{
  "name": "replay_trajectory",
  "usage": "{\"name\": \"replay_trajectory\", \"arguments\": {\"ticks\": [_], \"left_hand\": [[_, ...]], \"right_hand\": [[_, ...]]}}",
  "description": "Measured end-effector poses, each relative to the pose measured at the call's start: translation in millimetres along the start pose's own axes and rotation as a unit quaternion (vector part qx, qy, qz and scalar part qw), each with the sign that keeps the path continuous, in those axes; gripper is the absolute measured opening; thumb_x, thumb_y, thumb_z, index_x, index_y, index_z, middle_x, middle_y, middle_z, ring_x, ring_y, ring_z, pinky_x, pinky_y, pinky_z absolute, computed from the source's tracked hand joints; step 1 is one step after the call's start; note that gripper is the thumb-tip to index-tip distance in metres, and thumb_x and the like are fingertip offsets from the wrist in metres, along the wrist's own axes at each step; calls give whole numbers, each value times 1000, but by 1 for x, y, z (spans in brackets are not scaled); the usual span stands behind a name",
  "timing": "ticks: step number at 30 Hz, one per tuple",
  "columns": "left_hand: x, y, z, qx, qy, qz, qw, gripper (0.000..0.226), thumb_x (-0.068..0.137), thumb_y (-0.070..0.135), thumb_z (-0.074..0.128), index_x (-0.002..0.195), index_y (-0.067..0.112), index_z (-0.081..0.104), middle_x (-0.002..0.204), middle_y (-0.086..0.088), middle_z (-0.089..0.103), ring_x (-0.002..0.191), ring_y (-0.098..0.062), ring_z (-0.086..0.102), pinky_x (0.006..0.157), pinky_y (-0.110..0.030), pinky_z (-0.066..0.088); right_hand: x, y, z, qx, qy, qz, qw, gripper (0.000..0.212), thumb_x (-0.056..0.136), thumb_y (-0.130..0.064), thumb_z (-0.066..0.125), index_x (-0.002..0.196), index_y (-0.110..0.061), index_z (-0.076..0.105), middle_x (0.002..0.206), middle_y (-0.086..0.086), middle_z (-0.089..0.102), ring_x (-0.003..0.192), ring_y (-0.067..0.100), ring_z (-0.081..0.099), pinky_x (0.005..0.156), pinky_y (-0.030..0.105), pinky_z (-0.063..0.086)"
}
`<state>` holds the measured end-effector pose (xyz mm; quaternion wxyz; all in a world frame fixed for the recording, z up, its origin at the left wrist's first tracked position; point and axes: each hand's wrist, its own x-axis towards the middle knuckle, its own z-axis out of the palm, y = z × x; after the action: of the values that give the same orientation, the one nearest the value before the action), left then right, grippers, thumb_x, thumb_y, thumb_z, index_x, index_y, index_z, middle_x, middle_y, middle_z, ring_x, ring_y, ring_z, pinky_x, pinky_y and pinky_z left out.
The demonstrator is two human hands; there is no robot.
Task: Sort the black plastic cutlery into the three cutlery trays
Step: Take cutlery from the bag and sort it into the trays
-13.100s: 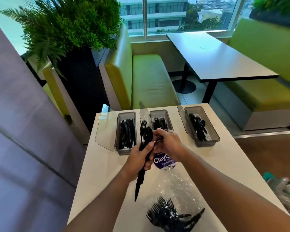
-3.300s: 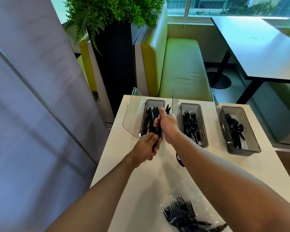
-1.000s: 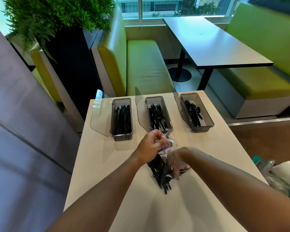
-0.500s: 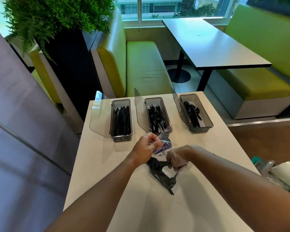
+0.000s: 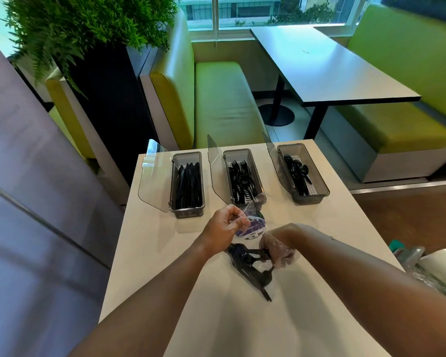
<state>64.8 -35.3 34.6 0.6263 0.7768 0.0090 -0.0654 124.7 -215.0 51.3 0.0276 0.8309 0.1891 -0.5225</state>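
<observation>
Trays (image 5: 187, 213) at 12 o'clock part-filled | bag (image 5: 252, 226) at 6 held unsorted cutlery (image 5: 252, 273) | left hand (image 5: 224, 224) pinched bag mouth | right hand (image 5: 277, 249) fingers gripped cutlery inside

Trays: we count three, the left tray (image 5: 188, 212), middle tray (image 5: 242, 151) and right tray (image 5: 309, 198).
Lids: three clear lids (image 5: 153, 181), one per tray.
Hands: two, the left hand (image 5: 223, 226) and right hand (image 5: 278, 249).
Bag: one plastic bag (image 5: 252, 210).
Cutlery kinds: three, namely knives (image 5: 188, 184), forks (image 5: 241, 179) and spoons (image 5: 296, 171); we cannot count single pieces.
Bagged cutlery (image 5: 245, 258): a few, uncountable.
Tables: two, the white table (image 5: 165, 253) and dark table (image 5: 332, 70).
Benches: two green benches (image 5: 224, 99).
</observation>
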Motion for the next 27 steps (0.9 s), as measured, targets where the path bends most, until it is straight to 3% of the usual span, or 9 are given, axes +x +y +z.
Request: {"name": "replay_trajectory", "arguments": {"ticks": [3, 7, 10, 12, 16, 20, 23, 25, 27], "left_hand": [[0, 2, -1, -1, 1, 3, 1000, 7, 99, 12, 60, 92, 13, 61, 93, -12, 75, 82, -15, 71, 76, -26, 56], [4, 4, -1, 1, 4, 4, 1000, 5, 98, 12, 62, 93, 13, 63, 97, -19, 73, 89, -26, 72, 80, -32, 58], [4, 6, -1, 1, 3, 2, 1000, 4, 97, 11, 64, 97, 7, 63, 93, -16, 71, 81, -13, 70, 70, -22, 56], [4, 5, -4, 12, 4, 3, 1000, 10, 95, 16, 68, 98, 8, 64, 89, -7, 70, 77, -7, 68, 71, -22, 55], [0, -11, -15, 54, 18, -30, 998, 19, 90, 36, 74, 100, 24, 64, 108, 4, 69, 108, -14, 64, 97, -33, 50], [-18, -44, -22, 109, 19, -167, 980, 66, 86, 42, 76, 141, 24, 43, 150, -5, 42, 136, -22, 43, 108, -37, 40], [-31, -59, -17, 0, 5, -272, 962, 71, 94, 27, 70, 151, 18, 28, 145, -8, 47, 119, -26, 60, 90, -40, 52], [-36, -61, -8, -81, -16, -305, 949, 60, 98, 16, 63, 148, 17, 30, 126, -10, 63, 96, -24, 70, 76, -41, 56], [-37, -62, 0, -116, -29, -307, 944, 53, 99, 7, 57, 145, 17, 32, 117, -15, 68, 90, -25, 73, 72, -42, 59]], "right_hand": [[2, 3, -1, 31, 23, -1, 999, 31, 90, 1, 63, 120, 0, 65, 100, 18, 70, 75, 22, 66, 67, 29, 59], [7, 4, 1, 40, 55, 1, 998, 23, 93, -9, 60, 114, -1, 65, 85, 11, 63, 68, 19, 60, 60, 26, 54], [12, 1, 5, 41, 47, 13, 998, 17, 91, -12, 58, 102, 0, 66, 79, 11, 60, 65, 19, 59, 68, 33, 57], [15, -1, 7, 38, 47, 19, 998, 13, 92, -14, 58, 95, -3, 64, 76, 9, 59, 63, 19, 57, 71, 34, 57], [12, -1, 6, 16, 79, 20, 997, 14, 98, -17, 58, 87, -8, 61, 77, 9, 64, 61, 18, 59, 62, 31, 54], [14, 7, 6, 41, 70, 19, 997, 14, 96, -7, 51, 86, -3, 61, 71, 9, 58, 54, 18, 53, 48, 26, 46], [18, 10, 9, 94, 51, 8, 994, 22, 92, -6, 47, 109, 4, 57, 83, 15, 56, 56, 19, 52, 46, 26, 43], [19, 4, 12, 116, 48, -8, 992, 21, 97, -11, 43, 115, -4, 52, 87, 12, 58, 61, 19, 55, 52, 29, 47], [19, -5, 16, 124, 38, -16, 991, 16, 100, -11, 42, 115, -11, 49, 95, 10, 61, 68, 21, 60, 61, 34, 52]]}}
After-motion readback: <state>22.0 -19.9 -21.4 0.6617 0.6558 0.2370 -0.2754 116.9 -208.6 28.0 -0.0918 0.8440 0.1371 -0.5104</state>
